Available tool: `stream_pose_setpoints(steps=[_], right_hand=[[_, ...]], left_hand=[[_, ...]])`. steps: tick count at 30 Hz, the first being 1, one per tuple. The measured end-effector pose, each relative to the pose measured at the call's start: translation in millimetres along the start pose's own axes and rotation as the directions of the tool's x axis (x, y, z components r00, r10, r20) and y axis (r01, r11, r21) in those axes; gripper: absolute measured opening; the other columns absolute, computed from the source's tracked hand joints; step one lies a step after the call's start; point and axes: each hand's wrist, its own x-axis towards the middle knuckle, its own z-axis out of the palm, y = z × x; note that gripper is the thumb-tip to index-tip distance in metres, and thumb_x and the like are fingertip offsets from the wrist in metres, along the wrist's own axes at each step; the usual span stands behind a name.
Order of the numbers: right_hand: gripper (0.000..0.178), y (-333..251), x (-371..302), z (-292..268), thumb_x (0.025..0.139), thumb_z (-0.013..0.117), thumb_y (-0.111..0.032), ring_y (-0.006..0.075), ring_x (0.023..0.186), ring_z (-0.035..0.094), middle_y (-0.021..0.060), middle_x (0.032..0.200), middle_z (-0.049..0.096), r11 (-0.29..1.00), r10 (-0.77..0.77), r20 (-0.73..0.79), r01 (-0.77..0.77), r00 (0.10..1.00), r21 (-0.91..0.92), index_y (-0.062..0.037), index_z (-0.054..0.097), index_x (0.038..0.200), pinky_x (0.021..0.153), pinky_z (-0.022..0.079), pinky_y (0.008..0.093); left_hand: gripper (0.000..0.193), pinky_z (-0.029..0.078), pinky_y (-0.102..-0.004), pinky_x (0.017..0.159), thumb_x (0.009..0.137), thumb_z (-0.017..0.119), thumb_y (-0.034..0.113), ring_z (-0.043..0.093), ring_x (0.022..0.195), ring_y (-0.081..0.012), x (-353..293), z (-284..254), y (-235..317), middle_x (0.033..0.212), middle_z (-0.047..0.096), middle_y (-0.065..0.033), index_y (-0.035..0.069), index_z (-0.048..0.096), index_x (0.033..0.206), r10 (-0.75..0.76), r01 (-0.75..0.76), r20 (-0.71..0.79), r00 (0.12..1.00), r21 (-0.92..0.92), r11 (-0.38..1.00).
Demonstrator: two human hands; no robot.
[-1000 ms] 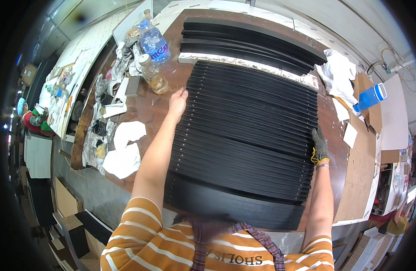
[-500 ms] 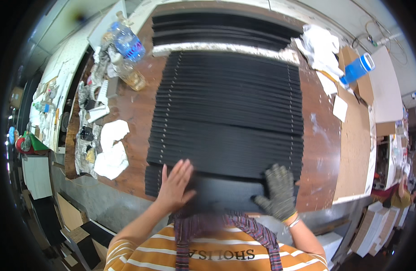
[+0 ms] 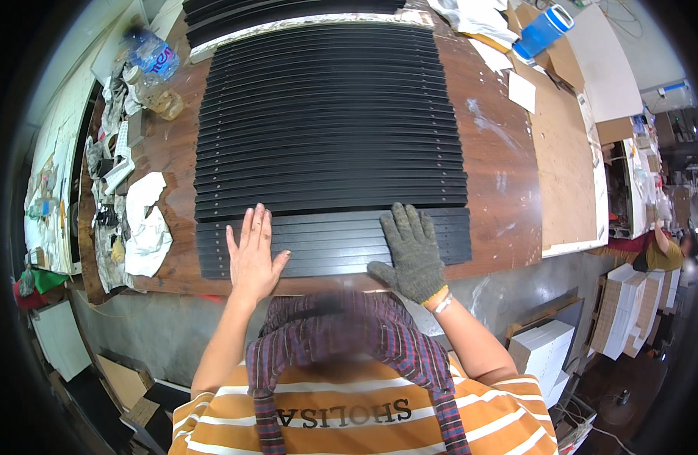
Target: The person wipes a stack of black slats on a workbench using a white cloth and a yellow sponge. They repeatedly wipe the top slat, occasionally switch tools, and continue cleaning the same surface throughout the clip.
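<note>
A wide row of long black slats (image 3: 326,129) lies side by side across the brown table, with small dots near both ends. At the near edge, a flatter group of black slats (image 3: 326,239) sits beyond a dark gap. My bare left hand (image 3: 254,258) rests flat on the left part of this near group, fingers extended and thumb apart. On its right part lies my right hand (image 3: 411,254) in a dark grey knitted glove, also flat with fingers stretched forward. Neither hand grips anything.
Behind the row runs a white-smeared strip (image 3: 311,25), with more black slats (image 3: 288,9) beyond. On the left are a plastic bottle (image 3: 156,57), a cloudy jar (image 3: 163,104) and white cloth (image 3: 147,227). A blue bottle (image 3: 544,32) and cardboard (image 3: 567,152) lie right.
My view has shifted. The near slats, which stuck out past the table's front edge, now lie on the table in a more even row. Both hands have moved forward with them.
</note>
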Motion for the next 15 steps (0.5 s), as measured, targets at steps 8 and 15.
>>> stream_pose_setpoints(steps=[8, 15], right_hand=[[0.098, 19.4, -3.9, -10.3, 0.086, 0.073, -0.056, 0.0406, 0.159, 0.022, 0.0249, 0.168, 0.03, 0.987, 0.154, -0.188, -0.16, 0.97, -0.017, -0.0036, 0.038, 0.16, 0.13, 0.011, 0.0554], [0.09, 51.4, 18.3, 3.7, 0.09, 0.071, -0.051, 0.0412, 0.158, 0.024, 0.0255, 0.167, 0.032, 0.976, 0.174, -0.178, -0.194, 0.968, -0.099, -0.001, 0.04, 0.158, 0.13, 0.013, 0.0532]], left_hand=[[0.096, 0.006, -0.0635, 0.127, 0.095, 0.065, 0.044, 0.014, 0.163, -0.0308, 22.0, -5.8, 9.0, 0.175, 0.019, -0.0125, 0.006, 0.016, 0.168, 0.06, -0.069, -0.18, 0.982, -0.042, 0.997], [0.085, 0.012, -0.0614, 0.127, 0.1, 0.058, 0.049, 0.017, 0.162, -0.0273, 59.4, 3.2, 5.0, 0.175, 0.021, -0.0063, 0.014, 0.021, 0.168, 0.044, -0.039, -0.081, 0.996, 0.07, 0.997]])
